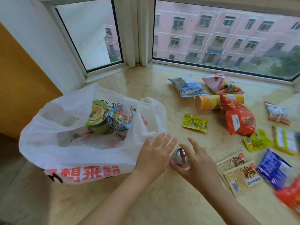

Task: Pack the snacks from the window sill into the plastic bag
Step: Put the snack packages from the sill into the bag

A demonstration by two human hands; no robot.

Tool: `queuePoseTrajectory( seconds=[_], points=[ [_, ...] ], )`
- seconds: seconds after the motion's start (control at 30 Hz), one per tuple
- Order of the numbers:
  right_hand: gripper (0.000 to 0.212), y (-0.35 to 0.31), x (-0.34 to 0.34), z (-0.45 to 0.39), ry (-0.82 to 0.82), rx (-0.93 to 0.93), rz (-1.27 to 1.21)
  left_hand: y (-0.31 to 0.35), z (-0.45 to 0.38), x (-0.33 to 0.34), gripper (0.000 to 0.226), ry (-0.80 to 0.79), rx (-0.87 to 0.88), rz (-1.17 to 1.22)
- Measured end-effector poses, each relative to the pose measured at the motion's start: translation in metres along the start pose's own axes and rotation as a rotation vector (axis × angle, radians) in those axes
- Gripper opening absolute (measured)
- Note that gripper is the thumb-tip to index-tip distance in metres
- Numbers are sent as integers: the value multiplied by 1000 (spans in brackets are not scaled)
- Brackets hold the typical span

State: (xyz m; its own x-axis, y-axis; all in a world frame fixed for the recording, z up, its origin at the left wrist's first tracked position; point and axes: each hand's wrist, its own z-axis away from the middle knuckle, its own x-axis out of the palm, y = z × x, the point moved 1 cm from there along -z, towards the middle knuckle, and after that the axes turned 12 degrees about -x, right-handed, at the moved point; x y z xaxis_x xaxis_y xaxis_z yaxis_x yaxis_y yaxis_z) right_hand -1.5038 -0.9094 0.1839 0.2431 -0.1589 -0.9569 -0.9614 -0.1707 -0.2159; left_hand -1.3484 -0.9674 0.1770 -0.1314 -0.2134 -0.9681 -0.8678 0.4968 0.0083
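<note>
A white plastic bag with red print lies open on the marble window sill, at the left. Inside it stand a green noodle cup and a blue noodle cup. My right hand wraps around a silver drink can just right of the bag. My left hand hovers with fingers spread beside the can, at the bag's right edge. More snacks lie scattered to the right.
On the sill to the right lie a blue-white packet, a pink packet, an orange tube, a red bag, yellow pouches, beige packets and a blue packet. Windows close off the far side.
</note>
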Motion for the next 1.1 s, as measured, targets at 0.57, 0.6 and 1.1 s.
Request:
queuePoseTrajectory(
  seconds=[0.57,0.6,1.1],
  points=[
    [60,1,-12,-9,173,-27,-282,-26,5,-18,96,-76,-671,476],
    [59,-3,-27,-16,211,-32,-289,-26,4,-15,94,-116,-711,491],
    [64,-68,-51,-128,120,-172,-477,-13,39,-1,47,-59,39,249]
  ],
)
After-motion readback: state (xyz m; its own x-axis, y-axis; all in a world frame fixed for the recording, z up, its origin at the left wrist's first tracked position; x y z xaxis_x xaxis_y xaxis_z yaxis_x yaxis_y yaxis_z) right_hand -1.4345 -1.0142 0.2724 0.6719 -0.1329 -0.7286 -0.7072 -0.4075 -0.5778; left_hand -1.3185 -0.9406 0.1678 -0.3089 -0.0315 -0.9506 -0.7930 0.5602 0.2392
